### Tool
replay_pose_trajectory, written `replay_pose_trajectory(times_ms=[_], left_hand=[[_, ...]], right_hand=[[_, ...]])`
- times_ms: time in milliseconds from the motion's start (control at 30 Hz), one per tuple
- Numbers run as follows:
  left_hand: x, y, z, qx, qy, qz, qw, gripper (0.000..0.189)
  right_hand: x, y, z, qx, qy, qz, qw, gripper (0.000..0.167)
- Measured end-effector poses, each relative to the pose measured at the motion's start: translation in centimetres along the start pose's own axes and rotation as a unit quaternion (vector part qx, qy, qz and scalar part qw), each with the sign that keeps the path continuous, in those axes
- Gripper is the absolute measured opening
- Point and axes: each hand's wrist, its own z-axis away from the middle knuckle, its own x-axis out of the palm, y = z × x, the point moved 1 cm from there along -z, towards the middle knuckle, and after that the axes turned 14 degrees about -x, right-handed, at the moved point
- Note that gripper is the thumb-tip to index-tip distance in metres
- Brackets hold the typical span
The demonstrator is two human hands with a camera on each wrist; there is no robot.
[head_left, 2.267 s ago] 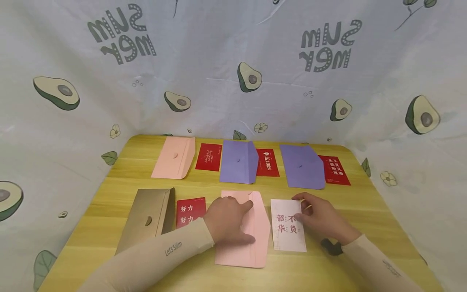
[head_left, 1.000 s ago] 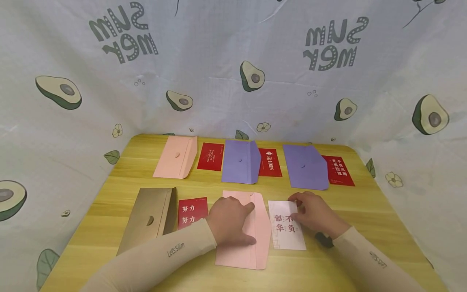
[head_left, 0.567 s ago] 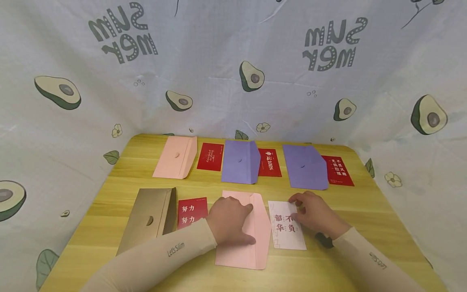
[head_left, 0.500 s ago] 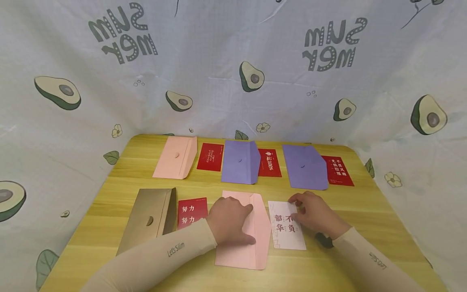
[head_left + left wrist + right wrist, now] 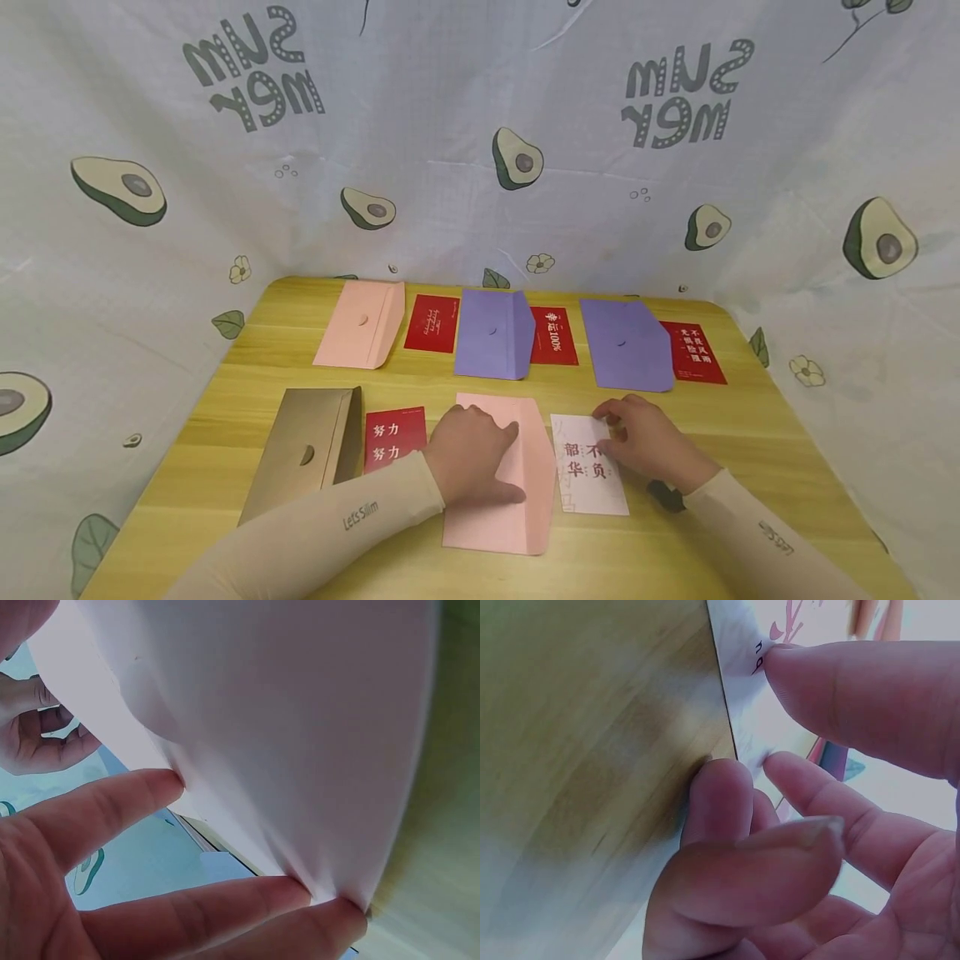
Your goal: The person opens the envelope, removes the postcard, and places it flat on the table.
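A pink envelope [image 5: 536, 475] lies flat on the table with its flap opened out to the right. My left hand [image 5: 468, 454] rests across it, fingertips pressing the paper; in the left wrist view the fingers [image 5: 195, 907] are nearly straight against the pale surface. Just right of the flap is a white card [image 5: 585, 492] with red characters. My right hand [image 5: 648, 442] holds its upper right edge. In the right wrist view the thumb [image 5: 840, 690] lies on the card's face, the index fingertip touches it farther along, and other fingers curl beside the edge.
A brown envelope [image 5: 303, 442] and a red card [image 5: 393, 425] lie left of my left hand. Along the back are another pink envelope [image 5: 356, 325], two purple envelopes [image 5: 491, 333] and several red cards [image 5: 431, 323]. A patterned cloth [image 5: 435, 100] hangs behind the wooden table [image 5: 360, 575].
Since the earliest frame the right hand has slid the white card slightly left, toward the pink flap. Over the last second both hands stay nearly still.
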Motion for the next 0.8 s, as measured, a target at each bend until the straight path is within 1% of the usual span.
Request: replay_pose_trajectory(times_ms=[200, 300, 467, 533, 700, 800], left_hand=[[0.06, -0.12, -0.08, -0.007, 0.005, 0.021, 0.9997, 0.067], [0.15, -0.22, -0.05, -0.007, 0.006, 0.022, 0.9997, 0.065], [0.23, -0.21, 0.19, -0.008, 0.006, 0.024, 0.9997, 0.064], [0.12, -0.20, 0.33, -0.012, 0.002, 0.017, 0.9998, 0.066], [-0.38, -0.14, 0.61, -0.026, -0.001, -0.021, 0.9995, 0.071], [-0.63, -0.17, 0.73, -0.037, -0.004, -0.028, 0.9989, 0.069]], right_hand=[[-0.14, -0.15, 0.04, -0.009, 0.011, -0.004, 0.9999, 0.035], [0.01, -0.22, 0.05, -0.012, 0.017, -0.006, 0.9998, 0.034], [0.24, -0.08, 0.17, -0.011, 0.017, -0.002, 0.9998, 0.032], [0.28, -0.01, 0.11, -0.009, 0.015, -0.001, 0.9998, 0.032], [0.26, 0.17, -0.13, -0.013, 0.016, 0.000, 0.9998, 0.032], [0.23, 0.23, -0.26, -0.019, 0.018, 0.003, 0.9997, 0.031]])
